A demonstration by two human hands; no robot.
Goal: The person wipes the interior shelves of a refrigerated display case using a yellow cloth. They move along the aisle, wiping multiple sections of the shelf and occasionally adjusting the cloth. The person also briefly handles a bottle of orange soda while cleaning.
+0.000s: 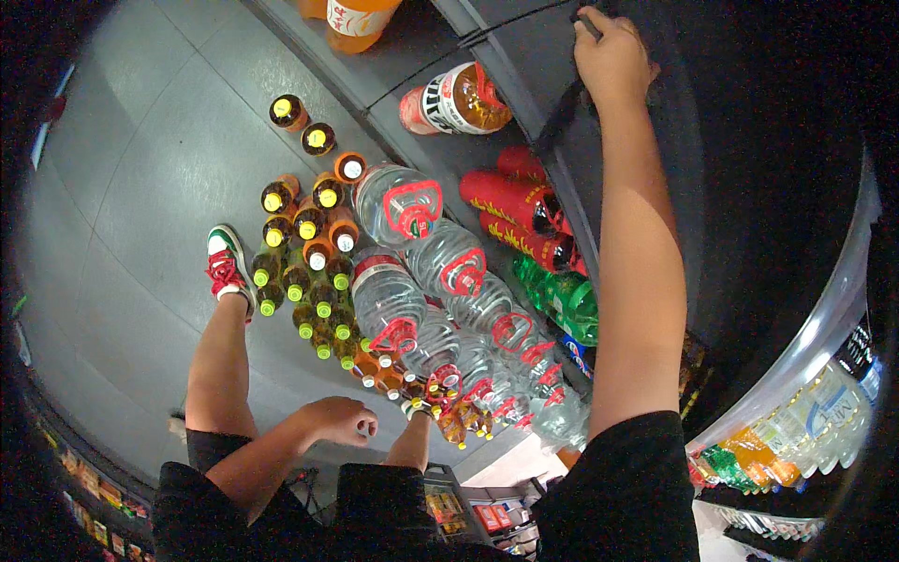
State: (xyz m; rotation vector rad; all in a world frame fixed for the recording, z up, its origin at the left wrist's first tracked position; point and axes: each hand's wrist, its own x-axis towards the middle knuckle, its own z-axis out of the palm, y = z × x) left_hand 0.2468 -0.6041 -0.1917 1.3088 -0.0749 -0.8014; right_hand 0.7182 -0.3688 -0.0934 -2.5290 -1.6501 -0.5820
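My right hand point(617, 60) is stretched over a dark shelf point(541, 70), with its fingers closed around a small dark item point(588, 27) that I cannot identify. Near that hand, a thin black cord point(414, 74) runs across the shelf front. My left hand point(344, 421) hangs low before my body, fingers curled, with nothing visible in it. It is nearest to the small bottles with white caps point(385, 361). Large clear water jugs point(390, 298) with red handles stand on the floor between my arms.
Bottles with yellow caps point(307, 230) and green caps point(323, 309) crowd the tiled floor point(140, 175). On the lower shelf lie a large tea-coloured bottle point(456, 98), red-wrapped bottles point(516, 211) and a green bottle point(562, 298). Packed drinks point(779, 435) stand at the far right.
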